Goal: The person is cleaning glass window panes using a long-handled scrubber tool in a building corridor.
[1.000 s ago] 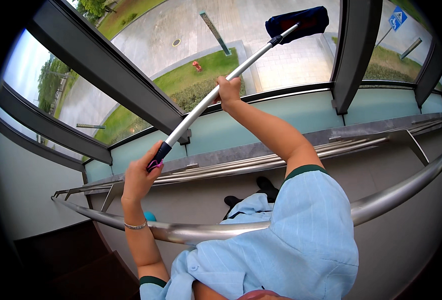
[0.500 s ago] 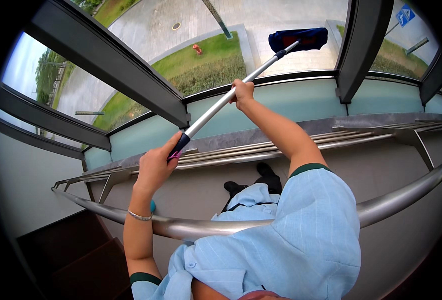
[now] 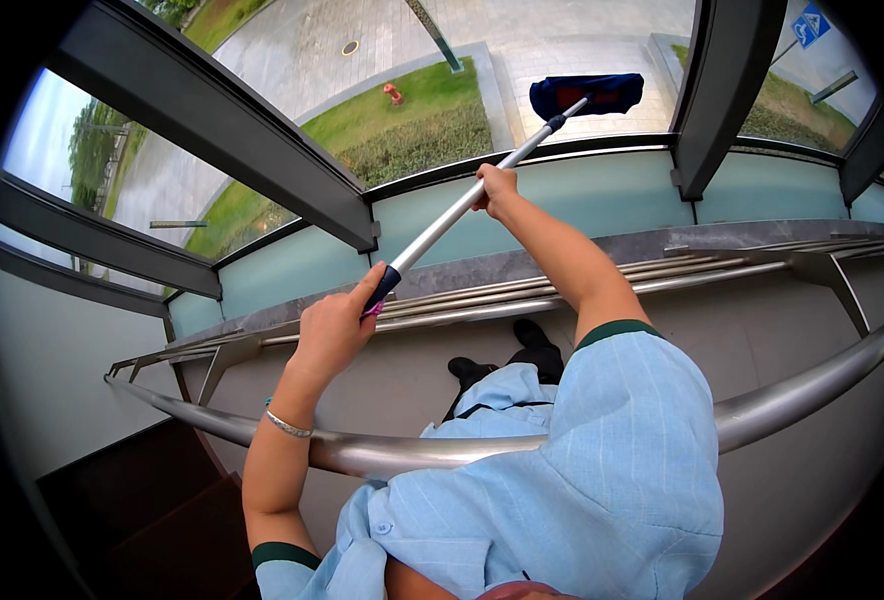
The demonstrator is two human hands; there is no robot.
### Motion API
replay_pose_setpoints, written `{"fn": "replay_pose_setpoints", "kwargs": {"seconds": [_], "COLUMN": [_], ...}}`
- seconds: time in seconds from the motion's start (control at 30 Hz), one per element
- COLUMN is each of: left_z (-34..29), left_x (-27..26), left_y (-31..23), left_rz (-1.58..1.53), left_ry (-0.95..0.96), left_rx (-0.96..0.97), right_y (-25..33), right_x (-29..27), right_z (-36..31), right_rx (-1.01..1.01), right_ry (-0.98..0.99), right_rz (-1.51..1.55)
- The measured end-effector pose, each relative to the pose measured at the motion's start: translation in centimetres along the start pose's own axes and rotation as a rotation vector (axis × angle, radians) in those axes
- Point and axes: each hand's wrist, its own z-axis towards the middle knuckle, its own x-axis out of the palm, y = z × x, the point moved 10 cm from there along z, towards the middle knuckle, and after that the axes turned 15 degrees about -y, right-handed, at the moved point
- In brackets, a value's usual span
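My left hand (image 3: pixel 330 330) is wrapped shut around the dark grip at the pole's (image 3: pixel 462 205) lower end, and my right hand (image 3: pixel 497 188) is closed on the silver shaft further up. Since a second ago I have pushed the pole forward and to the right: the blue pad (image 3: pixel 587 93) at its tip now sits lower on the glass (image 3: pixel 412 110), near the right frame post (image 3: pixel 727 90), and my left hand has risen above the handrail (image 3: pixel 442 452). The stroke seems to be working across the pane, pad pressed against the glass.
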Motion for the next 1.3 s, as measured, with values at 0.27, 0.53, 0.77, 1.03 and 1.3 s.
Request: {"fn": "replay_pose_setpoints", "kwargs": {"seconds": [0.27,0.53,0.77,1.03,1.3], "left_z": [0.3,0.9,1.4,1.1,0.1], "left_x": [2.0,-0.2,-3.0,-6.6,-5.9], "left_y": [-1.8,-0.8,-0.2,0.3,0.7], "left_rz": [0.082,-0.028,-0.313,-0.608,-0.97], "left_ry": [0.093,-0.018,-0.099,-0.305,-0.454], "left_rx": [-0.009,-0.093,-0.144,-0.083,-0.176], "right_y": [-9.6,-10.1,-3.4,10.5,25.6], "right_x": [2.4,4.3,2.6,3.3,4.8], "right_z": [3.5,2.2,2.8,-4.1,-16.0], "right_rx": [0.2,0.256,0.212,0.115,-0.329], "right_ry": [0.168,0.106,0.033,0.252,0.498], "right_rz": [0.109,0.236,0.6,0.791,0.747]}}
